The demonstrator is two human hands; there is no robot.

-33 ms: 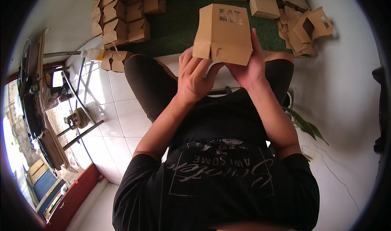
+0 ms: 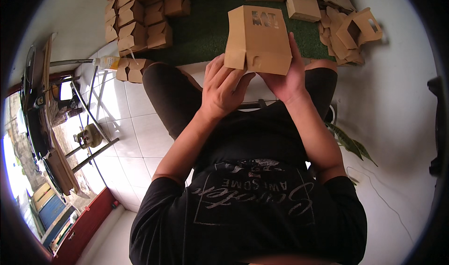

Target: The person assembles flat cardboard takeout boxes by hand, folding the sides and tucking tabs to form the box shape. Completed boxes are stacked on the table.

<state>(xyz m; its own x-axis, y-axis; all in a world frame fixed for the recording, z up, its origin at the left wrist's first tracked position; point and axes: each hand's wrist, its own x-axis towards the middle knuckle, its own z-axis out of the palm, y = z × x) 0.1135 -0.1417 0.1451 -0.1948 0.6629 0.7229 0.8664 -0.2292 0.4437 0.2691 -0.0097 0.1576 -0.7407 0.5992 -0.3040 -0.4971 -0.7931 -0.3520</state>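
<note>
A brown cardboard food box (image 2: 262,43) with a cut-out window of letter shapes in its lid is held up above my lap. My right hand (image 2: 291,78) grips its right side, the thumb along the edge and the other fingers hidden beneath. At the near left corner, my left hand (image 2: 222,88) has its bent fingers against the side flap, and its thumb reaches under the front edge. A gap shows along that corner between the side panel and the front panel. What the left fingertips do behind the panel is hidden.
Several folded boxes (image 2: 132,13) stand stacked at the far left on a green mat (image 2: 201,36). Flat cardboard blanks (image 2: 333,36) and a partly folded box (image 2: 359,29) lie at far right. A bottle (image 2: 106,62) and a metal rack (image 2: 89,110) are at left, a plant (image 2: 351,143) at right.
The box has shifted slightly to the right and turned a little. My left hand has drawn slightly left and its fingers cover less of the corner, where the gap looks wider.
</note>
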